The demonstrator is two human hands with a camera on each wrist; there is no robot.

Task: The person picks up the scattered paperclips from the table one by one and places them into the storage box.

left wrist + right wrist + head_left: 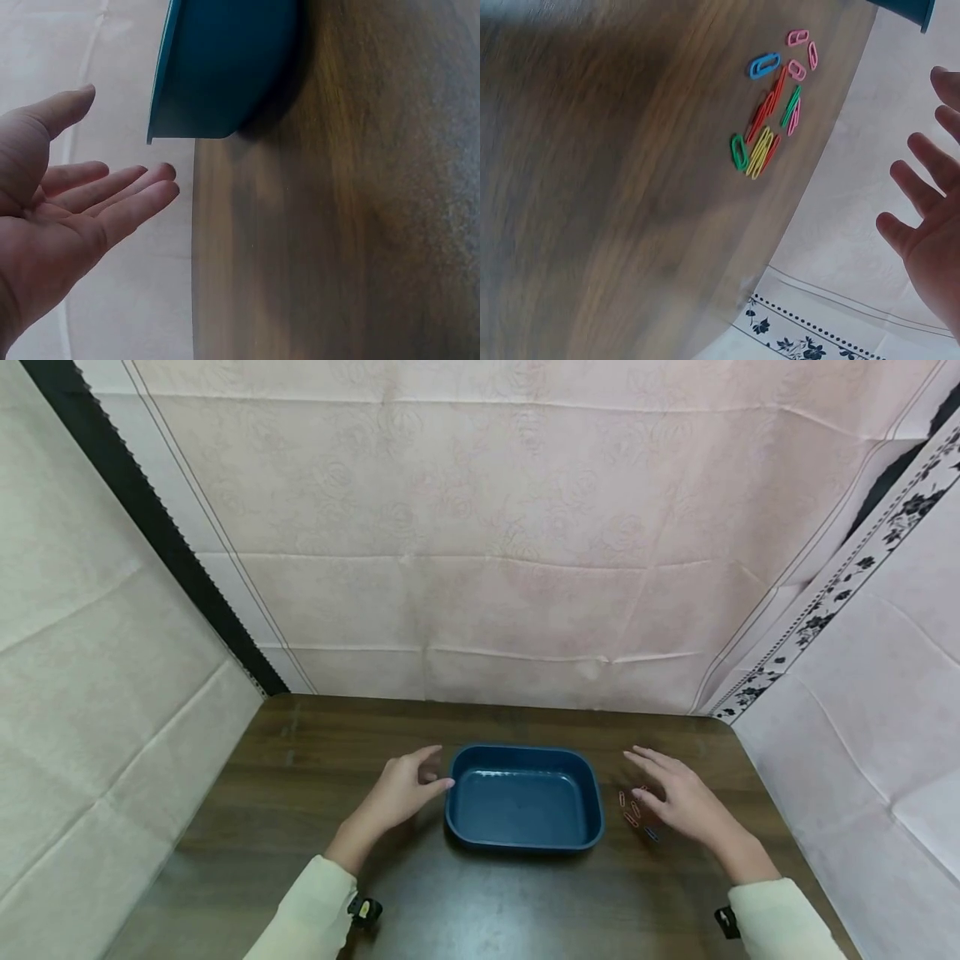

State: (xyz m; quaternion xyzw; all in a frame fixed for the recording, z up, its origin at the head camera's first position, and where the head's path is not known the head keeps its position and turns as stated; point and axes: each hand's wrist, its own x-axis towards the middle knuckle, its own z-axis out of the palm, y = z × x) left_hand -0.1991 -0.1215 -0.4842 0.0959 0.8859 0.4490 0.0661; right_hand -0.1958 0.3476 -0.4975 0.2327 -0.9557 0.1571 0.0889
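A blue rectangular tray (525, 845) with raised sides stands on the wooden table, its inside bare. At its left side is my left hand (405, 789), thumb tip right at the rim and fingers loosely extended. In the left wrist view that hand (82, 202) holds nothing, palm showing beside the tray's wall (225, 75). To the tray's right, my right hand (678, 797) hovers with spread fingers over several paper clips (632, 818), partly hiding them. The right wrist view shows colourful paper clips (759, 150) in pink, blue, red, green and yellow lying loose, with the right hand (937, 202) apart from them.
The brown wooden table (480, 902) reaches back to a pale cloth wall (487, 527). More cloth hangs at the left (97, 693) and right (885, 693), the right one with a black floral border (817, 622).
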